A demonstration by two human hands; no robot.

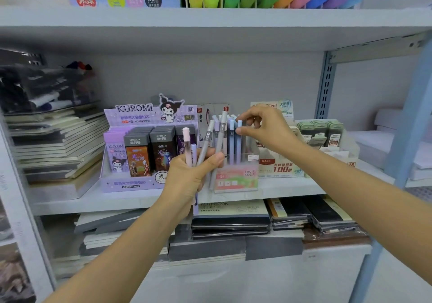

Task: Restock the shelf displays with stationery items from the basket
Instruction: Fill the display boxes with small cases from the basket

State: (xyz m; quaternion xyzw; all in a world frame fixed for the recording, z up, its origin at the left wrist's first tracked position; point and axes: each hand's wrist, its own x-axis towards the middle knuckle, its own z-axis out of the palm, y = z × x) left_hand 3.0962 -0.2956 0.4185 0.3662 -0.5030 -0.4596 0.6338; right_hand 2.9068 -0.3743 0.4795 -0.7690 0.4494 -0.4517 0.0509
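Bright, even light; edges blurred and bent by wide-angle distortion.

A pale grey metal shelving unit (210,20) fills the view, its boards white-grey and evenly lit by soft, flat light with only faint shadow under the upper board. Behind the middle board stands a plain grey back panel (210,78). Right of that panel rises a blue-grey slotted upright (326,85), with a perforated bracket running from its top toward the right. Beyond the upright, a plain light wall (364,87) shows.
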